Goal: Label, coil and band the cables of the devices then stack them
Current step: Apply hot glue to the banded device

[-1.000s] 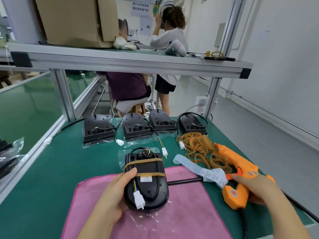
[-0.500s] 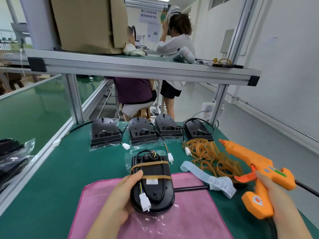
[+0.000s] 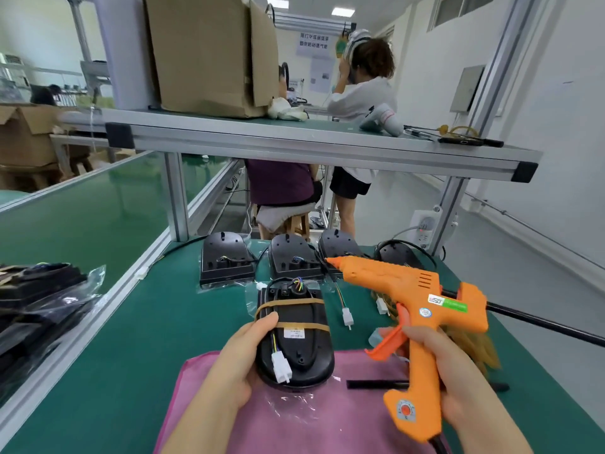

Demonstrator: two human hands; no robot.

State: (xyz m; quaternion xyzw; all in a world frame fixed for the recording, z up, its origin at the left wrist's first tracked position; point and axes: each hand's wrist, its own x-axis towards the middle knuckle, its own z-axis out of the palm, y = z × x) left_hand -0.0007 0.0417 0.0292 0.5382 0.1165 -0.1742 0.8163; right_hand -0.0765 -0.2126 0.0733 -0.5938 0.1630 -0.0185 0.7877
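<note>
A black oval device (image 3: 301, 342) lies on the pink cloth (image 3: 327, 421), two tan rubber bands across it, a small white label on its middle and a white connector (image 3: 281, 368) at its near end. My left hand (image 3: 239, 365) grips its left side, thumb on top. My right hand (image 3: 458, 378) holds an orange glue gun (image 3: 409, 303) by the handle, lifted above the table, nozzle pointing left over the back row. Three black devices (image 3: 227, 260) with loose cables stand in that row, and a fourth shows partly behind the gun.
Tan rubber bands (image 3: 484, 352) lie behind the glue gun at the right. Bagged black parts (image 3: 39, 303) sit beyond the left rail. An aluminium shelf (image 3: 294, 142) spans overhead with a cardboard box on it. Two people are behind the bench. A black cord (image 3: 540, 326) runs off right.
My right hand has lifted the glue gun off the table and swung it up and left, over the rubber bands. My left hand keeps its hold on the banded device.
</note>
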